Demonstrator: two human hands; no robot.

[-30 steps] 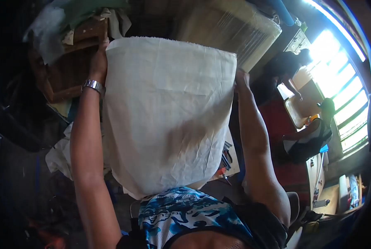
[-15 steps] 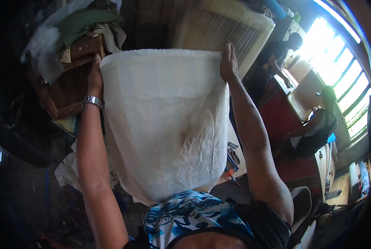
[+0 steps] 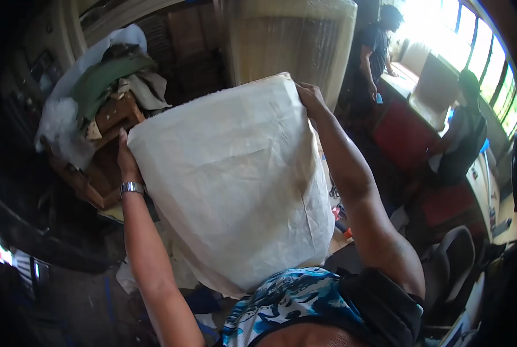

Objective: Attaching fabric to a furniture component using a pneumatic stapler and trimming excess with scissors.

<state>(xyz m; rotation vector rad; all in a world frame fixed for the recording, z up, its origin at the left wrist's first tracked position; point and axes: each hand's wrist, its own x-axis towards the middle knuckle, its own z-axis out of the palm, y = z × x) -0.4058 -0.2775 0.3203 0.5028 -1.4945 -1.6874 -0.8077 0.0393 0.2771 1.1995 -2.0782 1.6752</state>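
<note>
A large off-white cloth [image 3: 229, 173] spans the space between my arms, creased, with a slightly frayed far edge and a rounded near end against my body. It keeps a broad, stiff shape; whether something lies under it I cannot tell. My left hand [image 3: 128, 159], with a metal watch on the wrist, holds its left edge near the far corner, thumb up and the other fingers hidden behind. At the far right corner, where a brownish edge shows, my right hand [image 3: 311, 99] grips the side with bent fingers.
A wooden frame [image 3: 111, 124] piled with green and pale fabric stands at the far left. Behind the cloth is a large plastic-wrapped piece [image 3: 290, 40]. Two people work at a red-sided bench [image 3: 394, 115] by the window. A grey chair [image 3: 458, 254] is near my right elbow.
The cloth has tilted, its right far corner now higher than the left. My left hand sits lower in view, and my right hand's fingers have curled over the edge. The view has shifted.
</note>
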